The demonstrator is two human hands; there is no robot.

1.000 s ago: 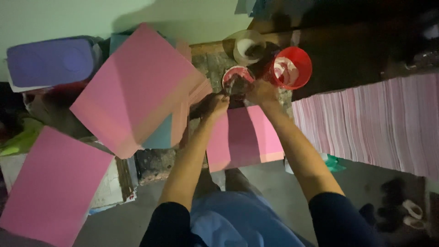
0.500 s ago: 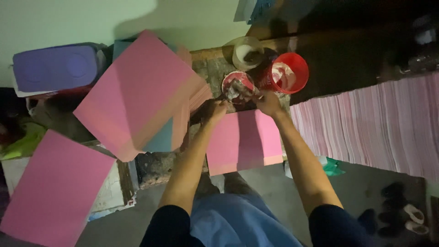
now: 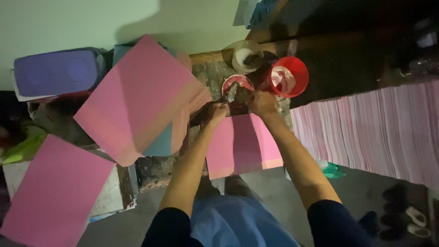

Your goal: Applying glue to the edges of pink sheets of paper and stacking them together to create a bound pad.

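Purple box (image 3: 55, 73) far left; fanned pink sheets (image 3: 379, 128) right; shoes (image 3: 407, 217) on floor.

Seen from above, the left hand (image 3: 214, 112) and right hand (image 3: 261, 101) meet at a small red bowl (image 3: 237, 87), above a pink sheet (image 3: 240, 144). A red cup (image 3: 289, 76) stands just beside the bowl.

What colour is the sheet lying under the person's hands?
Pink; the sheet shows best in the head view, below both hands.

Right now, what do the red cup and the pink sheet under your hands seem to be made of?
The red cup looks like thin plastic: glossy, evenly coloured, pale paste smeared inside. The pink sheet looks like matte paper or thin card: flat, straight-edged, without shine. The dim light leaves its thickness uncertain.
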